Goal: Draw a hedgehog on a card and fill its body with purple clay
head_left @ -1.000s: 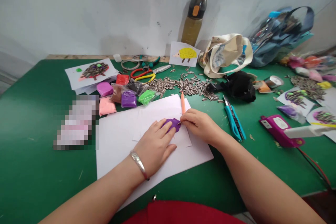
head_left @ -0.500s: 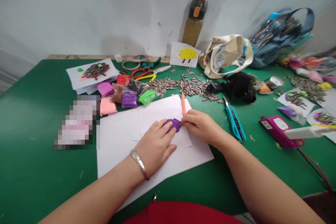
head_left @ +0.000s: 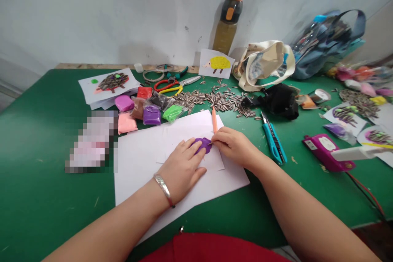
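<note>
A flattened patch of purple modelling clay (head_left: 204, 145) lies on a small white sheet (head_left: 215, 163), over larger white paper (head_left: 132, 180). My left hand (head_left: 183, 167) rests flat on the paper, fingers stretched out, the fingertips over the clay's left part and hiding it. At the clay's right edge, my right hand (head_left: 231, 144) pinches a small, narrow thing that looks like a sunflower seed (head_left: 210, 143); its tip meets the clay. An orange pen-like stick (head_left: 214, 119) lies just beyond the right fingers. Loose sunflower seeds (head_left: 222, 100) are heaped behind the paper.
Bagged clay pieces (head_left: 152, 114), scissors (head_left: 181, 85) and a seed-covered hedgehog picture (head_left: 112, 84) sit at the back left. A teal utility knife (head_left: 273, 141) lies right of my hand, with a magenta power device (head_left: 328, 153) farther right. A bottle (head_left: 227, 24) stands behind.
</note>
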Motion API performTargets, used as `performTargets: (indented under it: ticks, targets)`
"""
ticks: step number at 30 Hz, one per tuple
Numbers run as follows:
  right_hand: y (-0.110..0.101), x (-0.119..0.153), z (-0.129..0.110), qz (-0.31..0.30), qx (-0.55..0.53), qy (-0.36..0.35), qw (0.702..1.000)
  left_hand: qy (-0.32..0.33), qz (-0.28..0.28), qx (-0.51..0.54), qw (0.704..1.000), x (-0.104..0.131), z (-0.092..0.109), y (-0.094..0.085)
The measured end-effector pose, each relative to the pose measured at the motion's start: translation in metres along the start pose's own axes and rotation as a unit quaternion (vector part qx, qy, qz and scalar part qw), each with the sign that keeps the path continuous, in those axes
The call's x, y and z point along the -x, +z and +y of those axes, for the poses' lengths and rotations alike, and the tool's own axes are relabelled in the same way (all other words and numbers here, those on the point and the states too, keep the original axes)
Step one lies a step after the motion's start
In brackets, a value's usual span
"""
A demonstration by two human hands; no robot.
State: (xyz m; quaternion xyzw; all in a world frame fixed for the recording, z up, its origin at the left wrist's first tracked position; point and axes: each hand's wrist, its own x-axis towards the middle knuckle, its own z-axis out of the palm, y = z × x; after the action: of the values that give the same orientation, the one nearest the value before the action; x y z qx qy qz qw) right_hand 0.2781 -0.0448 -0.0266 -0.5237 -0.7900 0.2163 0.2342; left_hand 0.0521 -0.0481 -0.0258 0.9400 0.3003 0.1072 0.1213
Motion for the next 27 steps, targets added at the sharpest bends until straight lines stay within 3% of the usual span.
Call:
performTargets:
  ticks: [3,8,12,27]
  targets:
    - [0.0017,0.0001,-0.0004,-0.015,0.002,-0.007,1.000,0.002,0.000,0.002,1.000,-0.0005,-0.0003,-0.0005]
    - [0.0026,0.0014,-0.0004,0.024,-0.010,0.000,1.000,0.005,-0.003,0.011,1.000,0.0000,-0.0022,0.0006]
    - [0.0010,0.0022,-0.0015,-0.006,-0.002,-0.019,1.000,0.008,-0.002,0.019,1.000,0.0005,-0.0033,0.0017]
    - [-0.0029,0.0027,-0.0012,-0.013,-0.021,-0.023,0.999,0.003,-0.003,0.021,1.000,-0.0005,-0.0025,0.0031]
